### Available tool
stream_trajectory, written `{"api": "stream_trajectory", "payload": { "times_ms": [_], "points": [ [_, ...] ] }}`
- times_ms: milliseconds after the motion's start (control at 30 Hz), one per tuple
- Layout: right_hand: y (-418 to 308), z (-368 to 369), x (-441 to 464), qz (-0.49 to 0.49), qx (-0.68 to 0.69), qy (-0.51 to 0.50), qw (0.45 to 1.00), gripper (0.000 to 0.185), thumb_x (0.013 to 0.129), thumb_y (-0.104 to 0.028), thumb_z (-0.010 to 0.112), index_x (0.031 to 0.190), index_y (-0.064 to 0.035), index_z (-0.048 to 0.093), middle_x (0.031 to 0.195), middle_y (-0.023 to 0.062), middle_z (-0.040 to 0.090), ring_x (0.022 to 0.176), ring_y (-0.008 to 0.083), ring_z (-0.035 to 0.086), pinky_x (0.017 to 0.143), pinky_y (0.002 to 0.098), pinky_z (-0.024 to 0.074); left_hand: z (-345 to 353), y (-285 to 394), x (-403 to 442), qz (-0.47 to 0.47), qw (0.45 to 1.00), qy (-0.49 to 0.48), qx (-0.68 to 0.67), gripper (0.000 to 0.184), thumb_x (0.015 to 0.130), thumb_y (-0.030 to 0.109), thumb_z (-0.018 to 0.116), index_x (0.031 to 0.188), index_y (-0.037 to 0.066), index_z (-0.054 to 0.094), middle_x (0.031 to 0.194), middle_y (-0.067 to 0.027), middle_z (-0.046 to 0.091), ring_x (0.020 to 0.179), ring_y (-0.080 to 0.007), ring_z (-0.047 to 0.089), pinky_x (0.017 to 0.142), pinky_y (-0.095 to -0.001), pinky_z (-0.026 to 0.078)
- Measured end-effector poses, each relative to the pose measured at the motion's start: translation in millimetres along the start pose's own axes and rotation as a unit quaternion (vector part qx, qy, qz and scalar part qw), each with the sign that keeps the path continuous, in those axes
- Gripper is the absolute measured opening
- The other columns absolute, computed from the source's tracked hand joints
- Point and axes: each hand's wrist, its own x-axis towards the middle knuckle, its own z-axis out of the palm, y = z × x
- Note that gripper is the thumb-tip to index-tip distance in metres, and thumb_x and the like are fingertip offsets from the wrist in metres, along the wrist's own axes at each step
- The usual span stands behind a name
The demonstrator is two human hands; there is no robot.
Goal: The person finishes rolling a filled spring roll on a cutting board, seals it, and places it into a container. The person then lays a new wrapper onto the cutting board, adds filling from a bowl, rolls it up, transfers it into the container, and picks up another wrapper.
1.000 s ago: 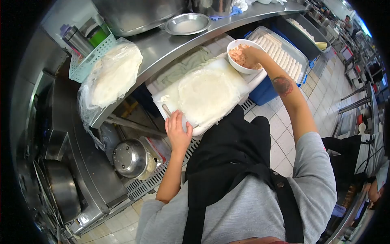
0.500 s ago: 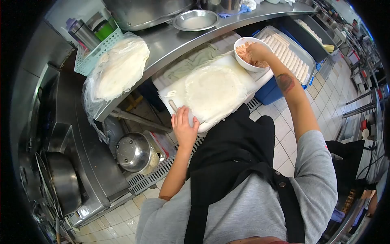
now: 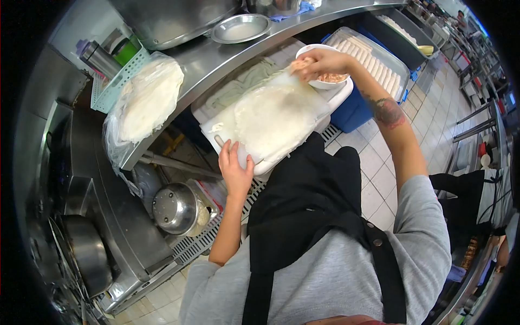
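At 9 o'clock from the white sheet, a plastic-wrapped pale round (image 3: 151,100) overhangs the steel tabletop (image 3: 200,67). At the sheet's 7 o'clock, the left hand (image 3: 235,169) spreads its fingers by a handle (image 3: 219,140); any grip is unclear. The white sheet (image 3: 271,120) covers the board (image 3: 223,123). At 2 o'clock, the right hand (image 3: 320,60) clutches pink filling (image 3: 301,65) over the bowl (image 3: 326,85).

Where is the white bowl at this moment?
In the head view, the white bowl is on the person's right, partly hidden by the right hand, between the flattened dough and the rows of white rolls.
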Motion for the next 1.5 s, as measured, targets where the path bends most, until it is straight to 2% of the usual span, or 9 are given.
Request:
{"api": "stream_trajectory", "payload": {
  "times_ms": [167,367,433,633,900,1200,1300,1400,1500],
  "points": [
    [20,95,38,0.019,-0.063,-0.208,0.976,0.047,0.085,-0.023,0.076,0.124,-0.001,0.062,0.107,0.0066,0.069,0.095,0.0146,0.065,0.081,0.0294,0.0536,-9,29,32,0.001,0.998,-0.032,-0.047,0.047,0.082,0.011,0.069,0.125,-0.001,0.057,0.129,-0.0195,0.056,0.124,-0.0365,0.051,0.107,-0.0455,0.037],
    [106,145,97,-0.131,-0.294,-0.068,0.944,0.052,0.078,-0.054,0.073,0.103,-0.0082,0.074,0.088,0.0136,0.074,0.076,0.0259,0.069,0.07,0.038,0.0553,53,17,67,-0.016,0.923,-0.232,-0.305,0.058,0.087,0.012,0.071,0.139,0.0,0.048,0.139,-0.0167,0.053,0.129,-0.0283,0.049,0.111,-0.0395,0.035],
    [105,137,104,-0.066,-0.339,-0.081,0.935,0.041,0.072,-0.042,0.077,0.094,-0.0079,0.075,0.083,0.0117,0.074,0.071,0.0257,0.067,0.068,0.0383,0.0546,78,-2,68,-0.049,0.884,-0.253,-0.391,0.059,0.089,0.007,0.067,0.143,-0.002,0.043,0.14,-0.0187,0.052,0.126,-0.0266,0.052,0.107,-0.0379,0.04],
    [86,146,61,-0.225,-0.356,0.186,0.888,0.027,0.066,-0.031,0.077,0.083,-0.0097,0.075,0.074,0.0102,0.071,0.069,0.0279,0.067,0.065,0.0396,0.0532,74,2,69,-0.063,0.921,-0.247,-0.295,0.049,0.091,0.008,0.066,0.135,-0.007,0.05,0.126,-0.0202,0.06,0.113,-0.0254,0.06,0.099,-0.0356,0.046],
    [104,207,20,-0.218,-0.416,0.315,0.824,0.019,0.072,-0.027,0.07,0.073,-0.0078,0.074,0.073,0.0111,0.068,0.071,0.0319,0.066,0.064,0.0456,0.0513,65,23,55,0.0,0.967,-0.206,-0.149,0.028,0.09,0.009,0.067,0.113,-0.007,0.065,0.101,-0.0168,0.069,0.09,-0.0233,0.066,0.081,-0.034,0.053],
    [100,192,5,-0.231,-0.323,0.359,0.845,0.024,0.067,-0.03,0.075,0.068,-0.0063,0.069,0.097,0.01,0.063,0.094,0.0298,0.057,0.077,0.0441,0.0485,65,27,55,0.09,0.973,-0.156,-0.144,0.052,0.073,0.001,0.078,0.122,-0.007,0.061,0.098,-0.0159,0.065,0.085,-0.0248,0.063,0.081,-0.0352,0.054],
    [100,178,8,-0.233,-0.264,0.291,0.89,0.033,0.061,-0.029,0.083,0.085,-0.0091,0.071,0.108,0.0144,0.06,0.096,0.0332,0.058,0.081,0.0435,0.048,54,33,66,0.034,0.969,-0.194,-0.151,0.067,0.065,-0.001,0.083,0.126,-0.008,0.057,0.108,-0.0187,0.064,0.096,-0.0238,0.064,0.086,-0.034,0.054],
    [103,172,15,-0.153,-0.381,0.192,0.892,0.043,0.062,-0.034,0.084,0.096,-0.0117,0.072,0.109,0.0128,0.062,0.098,0.0341,0.06,0.081,0.0442,0.0493,71,15,79,0.089,0.95,-0.27,-0.133,0.061,0.063,0.0,0.084,0.12,-0.01,0.061,0.106,-0.0172,0.068,0.094,-0.0211,0.065,0.082,-0.0325,0.054],
    [110,169,24,-0.128,-0.395,0.156,0.896,0.041,0.061,-0.033,0.084,0.093,-0.0103,0.073,0.105,0.0109,0.065,0.097,0.0321,0.062,0.08,0.044,0.0506,74,31,75,-0.02,0.953,-0.238,-0.185,0.048,0.064,-0.001,0.083,0.109,-0.01,0.067,0.094,-0.0146,0.072,0.083,-0.0186,0.066,0.075,-0.0306,0.054]
  ]
}}
